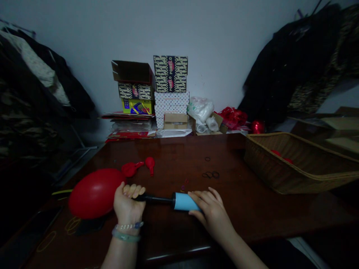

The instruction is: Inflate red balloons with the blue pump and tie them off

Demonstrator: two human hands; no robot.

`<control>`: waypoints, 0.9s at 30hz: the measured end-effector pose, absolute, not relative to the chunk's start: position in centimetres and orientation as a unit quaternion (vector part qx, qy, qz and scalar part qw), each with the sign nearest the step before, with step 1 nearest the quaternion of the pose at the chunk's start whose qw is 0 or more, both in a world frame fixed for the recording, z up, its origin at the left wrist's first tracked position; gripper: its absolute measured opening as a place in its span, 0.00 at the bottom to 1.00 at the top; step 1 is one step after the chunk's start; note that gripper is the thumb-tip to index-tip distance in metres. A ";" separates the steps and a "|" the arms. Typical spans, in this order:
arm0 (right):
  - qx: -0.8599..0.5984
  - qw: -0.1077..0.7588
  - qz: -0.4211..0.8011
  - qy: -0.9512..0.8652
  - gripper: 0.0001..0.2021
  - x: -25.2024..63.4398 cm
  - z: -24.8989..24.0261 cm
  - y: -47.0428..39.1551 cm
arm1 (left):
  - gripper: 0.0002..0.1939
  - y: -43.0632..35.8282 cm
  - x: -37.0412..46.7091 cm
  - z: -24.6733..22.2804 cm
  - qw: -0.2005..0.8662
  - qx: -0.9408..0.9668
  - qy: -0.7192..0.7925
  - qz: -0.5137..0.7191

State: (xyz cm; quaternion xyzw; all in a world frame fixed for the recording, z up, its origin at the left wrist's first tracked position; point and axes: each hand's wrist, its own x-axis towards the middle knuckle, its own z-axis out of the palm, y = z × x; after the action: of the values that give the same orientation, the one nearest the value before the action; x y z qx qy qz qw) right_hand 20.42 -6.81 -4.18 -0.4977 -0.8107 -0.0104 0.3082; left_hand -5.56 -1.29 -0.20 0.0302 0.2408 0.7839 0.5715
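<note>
A hand-held balloon pump (187, 202) with a light blue barrel and black nozzle end lies level between my hands, above the table. The fingers of my left hand (129, 200) are wrapped round the pump's black end and the neck of a large red inflated balloon (97, 193). That neck is hidden inside my fist. My right hand (210, 209) grips the blue barrel from the right, fingers on top and thumb below. Just beyond my left hand, two limp red balloons (150, 164) rest on the wood.
On the brown table (174, 153) lie black rubber bands (211, 175), yellow rubber bands (47, 241) and tiny coloured bits. At the right stands a wicker basket (280, 175) with red things inside. Stacked boxes (171, 74) line the wall; clothes hang on both sides.
</note>
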 end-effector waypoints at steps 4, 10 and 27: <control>-0.494 0.317 -0.028 -0.809 0.22 20.7 -4.1 -6.6 | 0.19 -1.4 -6.3 0.0 0.564 0.028 0.231 0.792; -0.496 0.325 -0.036 -0.805 0.22 19.1 -4.5 -7.7 | 0.20 -1.6 -3.8 -0.6 0.599 0.008 0.232 0.766; -0.504 0.299 -0.032 -0.810 0.22 20.5 -4.1 -6.4 | 0.19 -1.3 -5.9 -0.6 0.570 0.008 0.232 0.788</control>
State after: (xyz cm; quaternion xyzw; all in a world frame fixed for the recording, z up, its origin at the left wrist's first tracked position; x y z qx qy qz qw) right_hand 20.46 -6.36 -4.14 -0.5039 -0.8099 -0.0317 0.2986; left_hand -5.92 -1.29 -0.61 0.0078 0.2319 0.7884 0.5698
